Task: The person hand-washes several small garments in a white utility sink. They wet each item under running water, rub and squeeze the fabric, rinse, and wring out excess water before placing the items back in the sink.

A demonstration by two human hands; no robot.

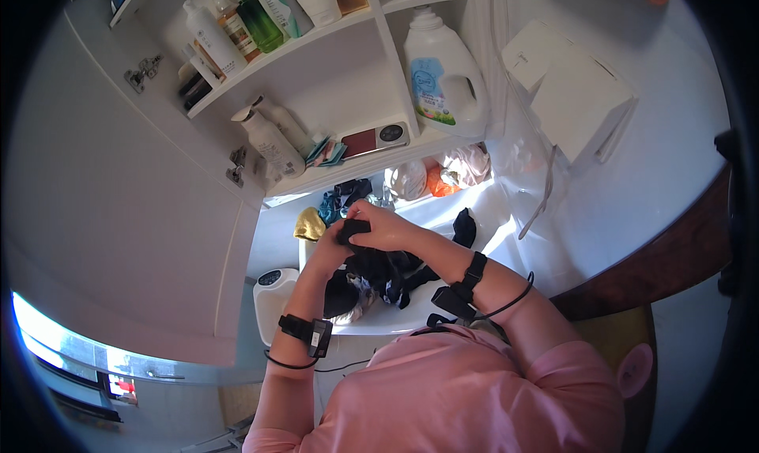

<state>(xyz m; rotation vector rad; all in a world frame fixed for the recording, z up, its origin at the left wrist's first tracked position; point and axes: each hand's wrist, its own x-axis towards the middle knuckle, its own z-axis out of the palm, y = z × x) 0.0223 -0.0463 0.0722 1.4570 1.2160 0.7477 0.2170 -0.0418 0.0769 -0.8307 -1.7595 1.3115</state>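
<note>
My left hand (333,245) and my right hand (382,227) meet above a white washbasin (427,316), both gripping a small bunched black cloth (354,230). Under them lies a heap of dark clothes (379,272), some with white parts. A black sock-like piece (465,227) rests apart at the basin's right side. To the left a yellow cloth (309,225) hangs on the basin's rim, next to a dark teal cloth (329,209). Whether the held cloth is joined to the heap cannot be told.
An open cabinet door (130,216) stands at the left. Shelves ahead hold bottles, a white detergent jug (445,76) and a phone (376,141) near the edge. A white container (276,299) is left of the basin; a cable (547,198) hangs at the right.
</note>
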